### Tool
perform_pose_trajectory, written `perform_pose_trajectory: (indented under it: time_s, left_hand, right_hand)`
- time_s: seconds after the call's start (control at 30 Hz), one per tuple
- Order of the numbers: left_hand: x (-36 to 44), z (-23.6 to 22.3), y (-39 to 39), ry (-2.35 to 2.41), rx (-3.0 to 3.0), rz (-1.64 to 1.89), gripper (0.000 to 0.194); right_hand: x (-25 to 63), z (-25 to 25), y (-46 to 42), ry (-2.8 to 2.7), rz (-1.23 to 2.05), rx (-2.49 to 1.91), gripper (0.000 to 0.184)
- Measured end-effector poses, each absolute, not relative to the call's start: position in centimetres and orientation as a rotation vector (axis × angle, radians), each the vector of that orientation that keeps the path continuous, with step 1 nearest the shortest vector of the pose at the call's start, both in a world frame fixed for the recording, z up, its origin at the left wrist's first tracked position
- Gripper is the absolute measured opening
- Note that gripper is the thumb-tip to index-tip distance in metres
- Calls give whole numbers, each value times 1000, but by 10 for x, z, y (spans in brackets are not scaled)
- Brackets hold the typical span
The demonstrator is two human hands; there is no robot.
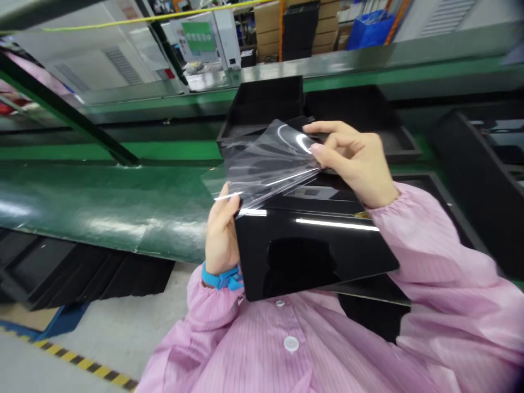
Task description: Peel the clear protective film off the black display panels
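Note:
A glossy black glass panel [315, 251] tilts in front of my chest, with ceiling lights mirrored in it. My left hand [222, 234] grips its left edge, thumb on the front side. Clear plastic film [266, 158] is lifted off the upper part of the panel and bunched in folds. My right hand [354, 158] pinches the film's right end between thumb and fingers, above the panel's upper edge. A blue wrist strap [223, 279] circles my left wrist.
Black trays [266, 101] stand on the green bench [164, 202] beyond the panel. More black trays [82, 267] are stacked low at the left. A green post [73, 112] slants up from the bench. Yellow-black tape [85, 365] marks the floor.

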State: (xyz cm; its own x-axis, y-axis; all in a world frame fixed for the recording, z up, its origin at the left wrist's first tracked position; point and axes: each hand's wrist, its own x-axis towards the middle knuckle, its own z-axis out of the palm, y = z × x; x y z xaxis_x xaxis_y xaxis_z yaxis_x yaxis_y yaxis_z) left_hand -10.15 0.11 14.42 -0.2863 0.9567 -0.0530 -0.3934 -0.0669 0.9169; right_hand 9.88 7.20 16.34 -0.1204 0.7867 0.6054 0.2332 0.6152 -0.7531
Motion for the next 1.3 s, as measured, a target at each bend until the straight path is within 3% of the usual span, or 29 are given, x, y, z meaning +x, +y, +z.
perform_pose_trajectory:
  time_s: [0.2, 0.43, 0.67, 0.73, 0.9, 1.03, 1.1, 1.2, 1.3]
  left_hand:
    - [-97, 139, 7, 876, 737, 1526, 33]
    - [-97, 139, 9, 847, 795, 1470, 33]
    - [-100, 125, 17, 1071, 809, 1564, 28]
    - [-103, 120, 20, 1122, 773, 1595, 28]
    - [-106, 112, 24, 1055, 809, 1621, 34]
    - [-88, 105, 26, 975, 877, 1567, 37]
    - [-72, 97, 25, 948, 903, 1498, 41]
    - [-47, 79, 26, 882, 1057, 1250, 53]
    - [-39, 58, 30, 881, 1353, 980, 60]
  right_hand:
    - [105, 160, 66, -1618, 612, -919, 29]
    - [106, 155, 61, -1587, 670, -948, 31]
    - [121, 137, 67, -1757, 699, -950, 17]
    - [126, 128, 67, -1718, 841, -996, 11]
    - [142, 102, 57, -1446, 1429, -1176, 33]
    - [153, 97, 43, -1350, 1919, -1126, 71]
    - [161, 100, 37, -1264, 1848, -1113, 73]
    - [182, 102, 30, -1210, 1547, -1231, 52]
    - [225, 99, 17, -1063, 1275, -1510, 49]
